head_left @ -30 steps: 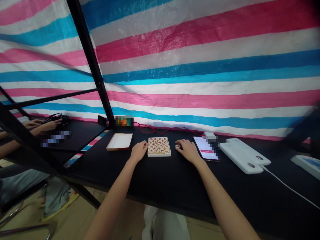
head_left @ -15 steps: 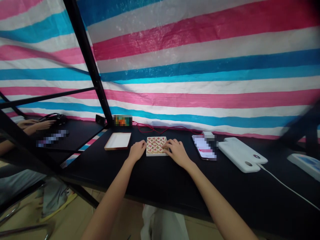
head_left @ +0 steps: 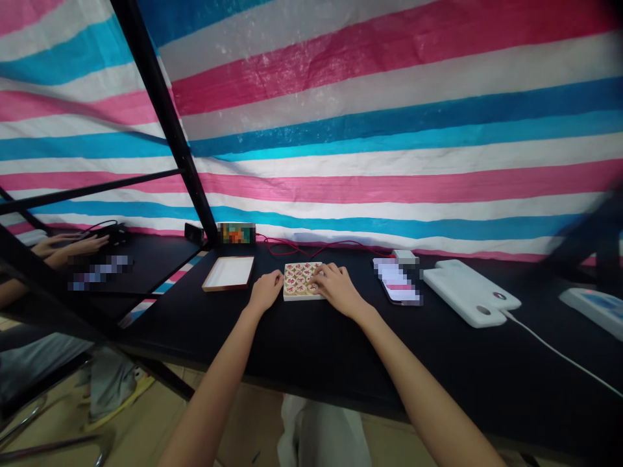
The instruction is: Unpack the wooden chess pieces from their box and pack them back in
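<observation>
A shallow white box (head_left: 304,298) on the black tabletop holds round, pale xiangqi pieces (head_left: 293,281) with red characters, set in rows. My left hand (head_left: 265,290) rests against the box's left side, its fingers curled in; what they may hold is hidden. Over the right part of the box, my right hand (head_left: 338,290) bends its fingers down, thumb and index closed about a piece among the others. That hand covers the pieces at the right edge. The box's lid (head_left: 228,273), white inside with a brown rim, lies upturned to the left.
A phone (head_left: 398,281) with a lit screen lies to the right, near a white charger (head_left: 403,255). Beyond it sit a white device (head_left: 471,293) with a cable. A small screen (head_left: 237,233) leans at the back. Left of the black frame (head_left: 160,110) are another person's hands (head_left: 80,248).
The camera view has shifted slightly. My right hand has moved a little left over the pieces, its fingers still bent down. My left hand stays by the box.
</observation>
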`<state>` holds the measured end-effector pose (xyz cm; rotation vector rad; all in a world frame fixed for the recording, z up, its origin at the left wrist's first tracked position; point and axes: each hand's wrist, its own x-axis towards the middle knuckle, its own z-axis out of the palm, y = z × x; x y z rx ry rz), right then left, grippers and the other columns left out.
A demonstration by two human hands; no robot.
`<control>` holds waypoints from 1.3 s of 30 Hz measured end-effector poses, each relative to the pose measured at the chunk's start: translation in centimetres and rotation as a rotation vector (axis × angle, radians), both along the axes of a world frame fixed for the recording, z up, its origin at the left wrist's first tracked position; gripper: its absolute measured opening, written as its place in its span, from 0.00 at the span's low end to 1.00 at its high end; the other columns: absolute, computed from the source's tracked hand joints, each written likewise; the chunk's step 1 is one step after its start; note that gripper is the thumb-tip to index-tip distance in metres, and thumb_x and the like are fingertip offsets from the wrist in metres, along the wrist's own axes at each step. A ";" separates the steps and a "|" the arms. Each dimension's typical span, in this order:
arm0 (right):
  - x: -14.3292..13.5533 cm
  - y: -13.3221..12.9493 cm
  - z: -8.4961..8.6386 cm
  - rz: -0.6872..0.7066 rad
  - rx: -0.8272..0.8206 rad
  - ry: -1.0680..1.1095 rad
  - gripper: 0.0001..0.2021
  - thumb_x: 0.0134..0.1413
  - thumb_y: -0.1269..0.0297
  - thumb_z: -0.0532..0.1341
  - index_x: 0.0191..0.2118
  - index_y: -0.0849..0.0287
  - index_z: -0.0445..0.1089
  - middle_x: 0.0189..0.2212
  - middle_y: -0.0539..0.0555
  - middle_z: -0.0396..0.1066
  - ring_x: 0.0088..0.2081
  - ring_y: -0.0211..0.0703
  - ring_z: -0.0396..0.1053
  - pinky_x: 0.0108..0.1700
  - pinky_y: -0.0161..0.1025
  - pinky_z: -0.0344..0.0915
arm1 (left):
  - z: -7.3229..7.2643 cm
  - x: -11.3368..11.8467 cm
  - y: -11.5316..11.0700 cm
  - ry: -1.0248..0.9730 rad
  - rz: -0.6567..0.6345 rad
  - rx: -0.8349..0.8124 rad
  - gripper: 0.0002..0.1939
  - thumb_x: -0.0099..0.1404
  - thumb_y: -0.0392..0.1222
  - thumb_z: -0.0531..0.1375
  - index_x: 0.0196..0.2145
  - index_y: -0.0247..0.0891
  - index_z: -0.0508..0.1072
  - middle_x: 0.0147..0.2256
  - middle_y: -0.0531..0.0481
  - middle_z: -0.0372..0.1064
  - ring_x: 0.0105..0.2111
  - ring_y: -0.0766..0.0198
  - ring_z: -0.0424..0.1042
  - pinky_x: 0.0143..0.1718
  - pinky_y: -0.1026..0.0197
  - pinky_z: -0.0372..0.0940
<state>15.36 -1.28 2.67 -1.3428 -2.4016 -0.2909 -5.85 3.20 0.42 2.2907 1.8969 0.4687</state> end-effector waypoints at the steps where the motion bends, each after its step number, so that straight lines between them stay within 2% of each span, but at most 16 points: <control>1: 0.1 0.0 0.0 0.001 -0.014 0.007 0.10 0.54 0.62 0.54 0.42 0.52 0.66 0.44 0.54 0.60 0.43 0.45 0.54 0.38 0.40 0.47 | 0.0 0.0 0.0 -0.001 -0.006 0.001 0.17 0.63 0.50 0.43 0.35 0.41 0.68 0.32 0.50 0.70 0.33 0.63 0.68 0.29 0.66 0.54; 7: 0.0 -0.1 0.3 0.029 -0.016 -0.015 0.10 0.52 0.63 0.55 0.42 0.50 0.65 0.44 0.54 0.59 0.44 0.46 0.53 0.38 0.41 0.47 | 0.1 0.0 0.0 0.005 -0.009 0.011 0.17 0.63 0.50 0.43 0.35 0.41 0.68 0.32 0.49 0.70 0.33 0.63 0.68 0.29 0.66 0.54; 11: -0.1 0.0 0.2 0.020 -0.012 -0.007 0.09 0.51 0.65 0.56 0.40 0.53 0.66 0.44 0.55 0.59 0.44 0.46 0.53 0.38 0.41 0.48 | 0.2 0.0 0.0 -0.005 -0.007 0.007 0.17 0.63 0.49 0.43 0.34 0.41 0.68 0.32 0.50 0.70 0.33 0.63 0.68 0.29 0.66 0.53; 18: 1.5 0.2 1.1 0.039 -0.029 0.174 0.12 0.47 0.54 0.57 0.35 0.55 0.67 0.42 0.54 0.61 0.43 0.46 0.55 0.40 0.41 0.50 | 0.1 -0.1 -0.1 -0.018 -0.012 0.009 0.17 0.63 0.49 0.44 0.34 0.41 0.68 0.32 0.50 0.70 0.33 0.64 0.67 0.28 0.67 0.53; 20: 2.6 0.3 1.5 -0.015 -0.009 0.250 0.13 0.46 0.53 0.57 0.34 0.55 0.67 0.42 0.54 0.62 0.42 0.46 0.56 0.39 0.40 0.51 | -0.1 -0.2 0.0 -0.021 -0.020 0.019 0.17 0.63 0.50 0.44 0.34 0.42 0.68 0.31 0.50 0.70 0.32 0.64 0.67 0.28 0.67 0.53; 23: 4.6 0.6 1.6 -0.179 0.004 0.300 0.11 0.45 0.56 0.58 0.32 0.56 0.67 0.39 0.54 0.64 0.41 0.46 0.57 0.38 0.40 0.51 | -0.2 -0.3 0.2 -0.020 -0.035 0.031 0.16 0.63 0.50 0.44 0.33 0.42 0.68 0.30 0.51 0.70 0.30 0.64 0.67 0.27 0.67 0.53; 25: 6.0 0.9 1.2 -0.303 -0.041 0.311 0.10 0.45 0.57 0.58 0.31 0.57 0.67 0.36 0.54 0.66 0.39 0.46 0.59 0.36 0.39 0.52 | -0.2 -0.3 0.2 -0.019 -0.043 0.033 0.16 0.63 0.49 0.44 0.33 0.42 0.68 0.30 0.51 0.69 0.30 0.65 0.67 0.27 0.67 0.53; 27: 7.1 1.1 0.7 -0.370 -0.136 0.349 0.10 0.45 0.57 0.57 0.31 0.57 0.67 0.33 0.53 0.67 0.37 0.43 0.61 0.34 0.37 0.53 | -0.1 -0.3 0.3 -0.020 -0.047 0.025 0.15 0.62 0.49 0.44 0.33 0.42 0.68 0.29 0.52 0.69 0.29 0.65 0.67 0.26 0.67 0.52; 32: 8.5 1.3 -0.2 -0.429 -0.323 0.365 0.11 0.45 0.56 0.57 0.32 0.56 0.68 0.33 0.51 0.69 0.35 0.41 0.64 0.31 0.34 0.53 | 0.3 -0.2 0.2 -0.024 -0.047 -0.002 0.16 0.62 0.49 0.44 0.33 0.42 0.67 0.30 0.51 0.69 0.30 0.65 0.67 0.27 0.67 0.52; 39: 7.5 1.1 -0.1 -0.378 -0.336 0.220 0.12 0.48 0.55 0.55 0.35 0.55 0.69 0.35 0.52 0.69 0.36 0.42 0.65 0.31 0.35 0.53 | 0.8 0.1 -0.1 -0.012 -0.029 -0.014 0.16 0.62 0.49 0.44 0.32 0.41 0.67 0.30 0.51 0.70 0.31 0.64 0.67 0.27 0.67 0.53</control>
